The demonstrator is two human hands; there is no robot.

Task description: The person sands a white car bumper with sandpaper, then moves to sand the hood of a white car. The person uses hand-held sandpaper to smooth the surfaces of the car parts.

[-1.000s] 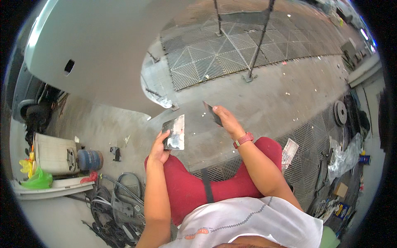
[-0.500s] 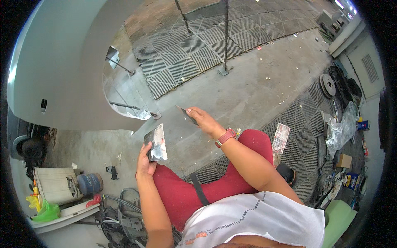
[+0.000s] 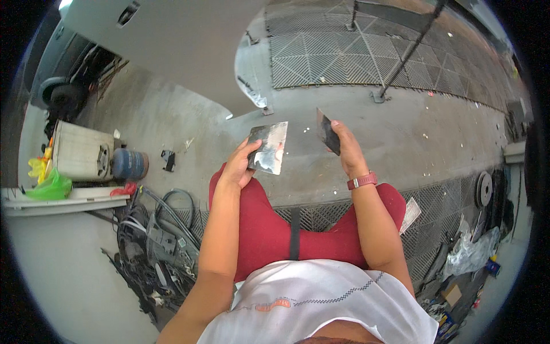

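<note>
Metal plate [image 3: 268,147], smeared and shiny, is gripped by the left hand [image 3: 239,166] above the red-trousered lap [image 3: 298,229], while just right of it the right hand [image 3: 348,150] clasps a dark scraper blade [image 3: 327,132].

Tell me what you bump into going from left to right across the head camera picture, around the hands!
Green bag → pale boxy machine → blue canister → left hand → flat metal plate it holds → dark scraper blade → right hand → red wristwatch → round disc on the floor.
</note>
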